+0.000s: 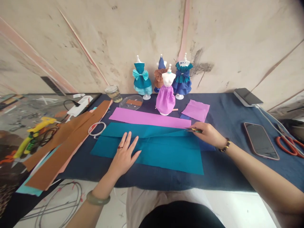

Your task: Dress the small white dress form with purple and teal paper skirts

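A wide piece of teal fabric [166,155] lies flat in front of me, with a long strip along its far side marked off by a crease or cut line. My left hand [125,155] rests on it, palm down and fingers spread. At the strip's right end, my right hand [207,134] is closed around small scissors [195,129], pointing left; its fingers hide most of the handles. A long purple fabric strip [149,117] lies just beyond the teal piece. Dark blue fabric [206,145] shows under the teal piece's right side.
Behind stand several small dress forms, one in a purple skirt [165,98]. A clear dish [131,103], a glass [113,93] and a tape roll [97,128] sit left, near brown fabric strips [68,139]. Rightward lie purple fabric [196,110], a phone [261,141] and red-handled scissors [287,145].
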Tool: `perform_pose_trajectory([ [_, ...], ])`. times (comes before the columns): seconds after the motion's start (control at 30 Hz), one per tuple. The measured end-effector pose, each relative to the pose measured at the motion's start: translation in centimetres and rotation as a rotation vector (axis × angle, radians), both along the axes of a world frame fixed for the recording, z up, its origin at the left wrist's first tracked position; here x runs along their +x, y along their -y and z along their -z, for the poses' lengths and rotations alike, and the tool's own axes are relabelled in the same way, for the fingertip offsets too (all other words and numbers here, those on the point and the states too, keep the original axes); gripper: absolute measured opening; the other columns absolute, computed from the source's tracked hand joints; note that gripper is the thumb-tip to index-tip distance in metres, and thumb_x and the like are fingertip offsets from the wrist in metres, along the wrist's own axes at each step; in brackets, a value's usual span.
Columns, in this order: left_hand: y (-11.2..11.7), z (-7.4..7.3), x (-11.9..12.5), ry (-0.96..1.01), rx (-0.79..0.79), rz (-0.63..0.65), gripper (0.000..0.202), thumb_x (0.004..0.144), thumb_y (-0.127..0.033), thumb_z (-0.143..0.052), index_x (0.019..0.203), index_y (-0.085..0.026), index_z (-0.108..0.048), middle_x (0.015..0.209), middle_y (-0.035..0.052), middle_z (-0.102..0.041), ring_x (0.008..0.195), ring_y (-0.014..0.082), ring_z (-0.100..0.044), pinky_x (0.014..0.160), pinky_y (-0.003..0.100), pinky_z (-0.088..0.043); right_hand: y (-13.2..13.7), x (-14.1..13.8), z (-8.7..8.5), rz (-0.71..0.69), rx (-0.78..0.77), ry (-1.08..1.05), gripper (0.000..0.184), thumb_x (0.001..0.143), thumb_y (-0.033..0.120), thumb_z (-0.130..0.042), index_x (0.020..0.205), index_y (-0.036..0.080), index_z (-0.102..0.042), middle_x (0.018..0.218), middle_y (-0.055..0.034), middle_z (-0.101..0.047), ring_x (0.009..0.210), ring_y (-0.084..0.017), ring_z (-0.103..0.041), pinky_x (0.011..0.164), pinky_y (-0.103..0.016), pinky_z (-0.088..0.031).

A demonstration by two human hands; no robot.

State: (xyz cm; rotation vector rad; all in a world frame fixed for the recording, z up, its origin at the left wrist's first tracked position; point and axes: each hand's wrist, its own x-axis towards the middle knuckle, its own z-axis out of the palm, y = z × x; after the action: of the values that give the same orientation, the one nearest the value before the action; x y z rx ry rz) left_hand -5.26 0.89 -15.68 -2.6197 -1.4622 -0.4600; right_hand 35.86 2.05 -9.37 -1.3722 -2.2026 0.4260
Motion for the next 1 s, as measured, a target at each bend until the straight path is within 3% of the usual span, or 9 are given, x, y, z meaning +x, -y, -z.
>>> perform_pose_trajectory([
  [0.27,-0.1,0.2,-0.2,0.022,-0.032,0.006,0.058,0.097,-0.044,-0.045,0.151,-0.023,-0.035,0.162,0.0157,-0.023,0.149,0.0368,-0.021,0.106,0.053,-0.044,-0.1,0.3,0.8,-0.072,-0.168,-0.064,0.025,0.088,0.033,-0.055,0.099,0.02,-0.073,0.096,-0.0082,-0.076,0.085,-0.022,-0.07,0.077,-0.033,-0.055],
  [0.43,-0.4,-0.1,-0.8,0.104,-0.072,0.0,0.056,0.097,-0.044,-0.045,0.148,-0.022,-0.039,0.153,0.0146,-0.043,0.143,0.0335,-0.036,0.107,0.052,-0.045,0.1,0.5,0.8,-0.153,-0.295,-0.051,0.028,0.089,0.043,-0.057,0.087,0.02,-0.074,0.086,-0.0061,-0.075,0.076,-0.02,-0.068,0.07,-0.031,-0.052],
  [0.6,-2.2,-0.7,-1.8,0.212,0.065,-0.023,0.044,0.096,-0.036,-0.048,0.137,-0.022,-0.053,0.133,0.0132,-0.062,0.123,0.0299,-0.057,0.103,0.051,-0.048,0.3,0.4,0.7,-0.022,-0.261,-0.153,0.036,0.089,0.051,-0.057,0.082,0.018,-0.07,0.081,-0.0057,-0.072,0.071,-0.018,-0.064,0.067,-0.03,-0.049],
  [0.8,-5.2,-2.2,-2.2,0.11,0.173,0.006,0.028,0.095,-0.026,-0.048,0.098,-0.018,-0.074,0.111,0.0119,-0.074,0.104,0.0285,-0.065,0.092,0.046,-0.054,0.2,0.0,0.3,0.112,-0.256,-0.266,0.041,0.086,0.058,-0.057,0.079,0.019,-0.07,0.081,-0.0051,-0.073,0.075,-0.02,-0.066,0.07,-0.03,-0.053],
  [1.0,-8.7,-4.8,-1.2,0.112,0.172,-0.044,0.032,0.093,-0.026,-0.044,0.095,-0.015,-0.075,0.097,0.0125,-0.076,0.095,0.0276,-0.068,0.089,0.043,-0.054,-0.4,0.6,0.9,0.295,-0.153,-0.362,0.031,0.08,0.047,-0.062,0.094,0.021,-0.074,0.096,-0.0057,-0.077,0.084,-0.024,-0.07,0.077,-0.036,-0.056],
])
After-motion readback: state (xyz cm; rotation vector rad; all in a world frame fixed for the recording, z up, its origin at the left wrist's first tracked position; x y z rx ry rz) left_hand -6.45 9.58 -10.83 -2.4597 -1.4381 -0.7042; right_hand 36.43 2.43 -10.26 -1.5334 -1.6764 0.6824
